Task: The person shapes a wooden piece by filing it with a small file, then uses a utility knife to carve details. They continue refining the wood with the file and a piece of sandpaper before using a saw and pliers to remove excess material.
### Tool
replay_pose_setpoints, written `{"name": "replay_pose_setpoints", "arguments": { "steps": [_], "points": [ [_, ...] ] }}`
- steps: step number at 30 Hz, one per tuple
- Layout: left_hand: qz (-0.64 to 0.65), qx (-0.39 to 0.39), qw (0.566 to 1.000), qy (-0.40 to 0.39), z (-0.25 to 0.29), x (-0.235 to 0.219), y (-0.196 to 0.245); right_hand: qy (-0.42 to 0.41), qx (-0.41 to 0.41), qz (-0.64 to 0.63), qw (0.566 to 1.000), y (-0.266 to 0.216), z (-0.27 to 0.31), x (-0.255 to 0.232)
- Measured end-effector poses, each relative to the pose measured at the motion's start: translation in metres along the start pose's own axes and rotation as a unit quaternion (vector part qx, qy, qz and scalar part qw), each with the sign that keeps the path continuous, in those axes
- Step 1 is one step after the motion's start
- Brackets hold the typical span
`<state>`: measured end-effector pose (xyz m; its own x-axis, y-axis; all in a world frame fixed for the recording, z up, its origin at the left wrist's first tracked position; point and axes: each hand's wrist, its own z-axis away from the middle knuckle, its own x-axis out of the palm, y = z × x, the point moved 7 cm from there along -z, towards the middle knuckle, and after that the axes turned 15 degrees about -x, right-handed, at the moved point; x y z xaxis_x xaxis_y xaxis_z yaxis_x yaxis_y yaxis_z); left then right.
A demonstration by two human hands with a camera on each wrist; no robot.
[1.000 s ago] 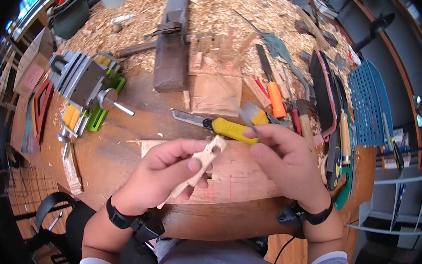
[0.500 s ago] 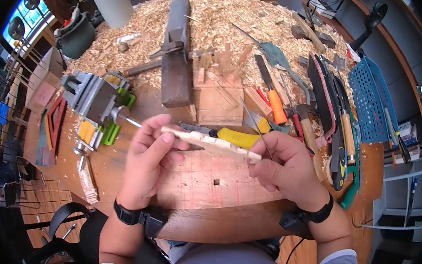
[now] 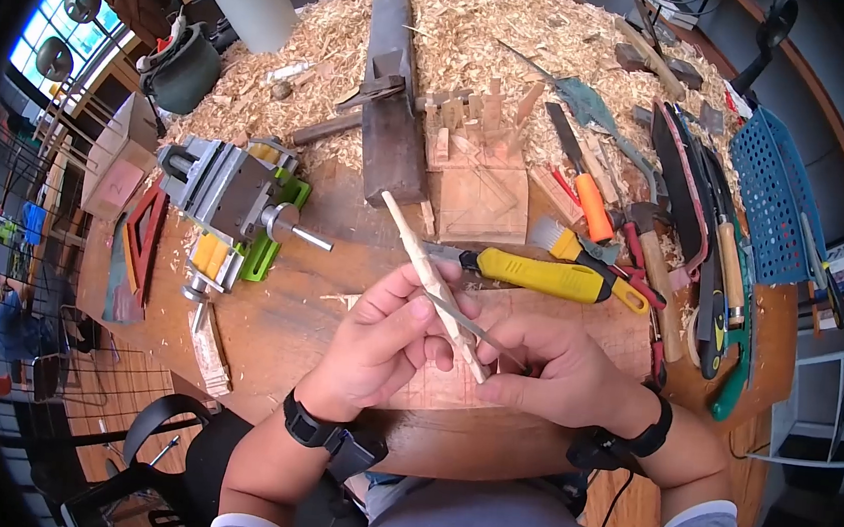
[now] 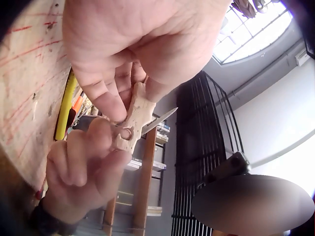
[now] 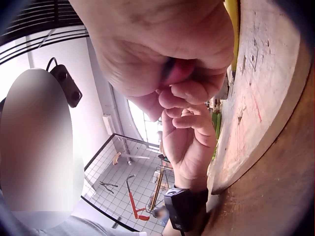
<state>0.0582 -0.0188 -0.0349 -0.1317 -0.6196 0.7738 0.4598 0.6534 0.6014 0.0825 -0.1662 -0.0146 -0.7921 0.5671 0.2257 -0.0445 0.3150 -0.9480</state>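
Observation:
My left hand (image 3: 386, 336) pinches a pale carved wooden piece (image 3: 414, 243) between thumb and fingers. The piece slants over the bench, its narrow end pointing up and away. A round hole (image 4: 126, 133) shows near its wider end in the left wrist view. That wider end is by the fingertips of my right hand (image 3: 568, 372), whose curled fingers and thumb grip a thin pointed file (image 3: 467, 323). The file's grey shaft crosses the wood, and its tip sticks out beyond it in the left wrist view. A reddish part (image 5: 181, 71) shows inside the right palm.
Beneath the hands lies a board (image 3: 577, 322) marked with red lines. Beyond it are a yellow-handled cutter (image 3: 541, 274), a brush (image 3: 550, 237) and a long plane (image 3: 393, 131). A vise (image 3: 223, 191) stands left; hand tools and a blue basket (image 3: 773, 209) are right. Shavings (image 3: 523, 31) cover the back.
The right hand has come in from the right to the wood. The wooden piece has turned from holed end up, through nearly level, to narrow end up; the file now crosses it.

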Motion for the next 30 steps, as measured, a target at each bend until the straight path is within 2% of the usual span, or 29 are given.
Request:
{"name": "replay_pose_setpoints", "arguments": {
  "steps": [2, 4, 5, 8, 10, 11, 13, 14, 16, 17, 19, 20, 22, 23, 25, 29, 30],
  "points": [
    [0.005, 0.005, 1.0, 0.0, 0.0, 0.002, 0.0, 0.003, 0.004, -0.001, 1.0, 0.001, 0.001, 0.0],
    [-0.003, -0.002, 1.0, 0.005, 0.001, 0.0, 0.0, -0.028, -0.02, 0.073, 0.997, -0.004, 0.0, 0.001],
    [-0.013, -0.005, 1.0, 0.008, 0.001, -0.001, 0.0, -0.027, -0.018, 0.071, 0.997, -0.008, -0.001, 0.002],
    [0.007, -0.005, 1.0, 0.021, 0.002, 0.001, 0.002, -0.013, -0.034, 0.122, 0.992, -0.017, -0.004, 0.001],
    [0.021, -0.006, 1.0, 0.016, 0.0, -0.001, 0.001, 0.047, -0.075, 0.134, 0.987, -0.023, -0.004, -0.008],
    [0.035, -0.008, 0.999, 0.008, -0.001, -0.002, 0.001, 0.048, -0.076, 0.133, 0.987, -0.022, -0.005, -0.008],
    [0.047, -0.013, 0.999, -0.007, -0.002, -0.002, -0.001, 0.017, -0.16, 0.237, 0.958, -0.032, -0.007, -0.004],
    [0.06, -0.016, 0.998, -0.022, -0.002, -0.001, -0.001, 0.018, -0.16, 0.235, 0.958, -0.032, -0.007, -0.005],
    [0.068, -0.02, 0.997, -0.016, -0.002, -0.002, 0.0, -0.046, -0.152, 0.294, 0.943, -0.033, -0.007, 0.002],
    [0.077, -0.022, 0.997, -0.011, -0.002, -0.003, 0.0, -0.046, -0.153, 0.293, 0.943, -0.036, -0.007, 0.001],
    [0.086, -0.029, 0.996, -0.02, -0.002, -0.004, -0.002, -0.099, -0.136, 0.319, 0.933, -0.036, -0.007, 0.005],
    [0.094, -0.037, 0.994, -0.03, -0.002, -0.004, -0.003, -0.098, -0.137, 0.318, 0.933, -0.032, -0.009, 0.005],
    [0.095, -0.05, 0.994, -0.026, -0.002, -0.008, -0.006, -0.056, -0.212, 0.329, 0.918, -0.033, -0.01, 0.004],
    [0.096, -0.059, 0.993, -0.022, -0.003, -0.009, -0.008, -0.055, -0.212, 0.329, 0.918, -0.037, -0.009, 0.004],
    [0.089, -0.059, 0.994, -0.015, -0.002, -0.008, -0.008, -0.107, -0.152, 0.371, 0.91, -0.038, -0.007, 0.008],
    [0.09, -0.075, 0.993, -0.024, -0.001, -0.004, -0.01, -0.077, -0.187, 0.373, 0.906, -0.037, -0.005, 0.004],
    [0.089, -0.077, 0.993, -0.025, -0.002, -0.003, -0.011, -0.035, -0.224, 0.376, 0.899, -0.037, -0.008, -0.003]
  ]
}}
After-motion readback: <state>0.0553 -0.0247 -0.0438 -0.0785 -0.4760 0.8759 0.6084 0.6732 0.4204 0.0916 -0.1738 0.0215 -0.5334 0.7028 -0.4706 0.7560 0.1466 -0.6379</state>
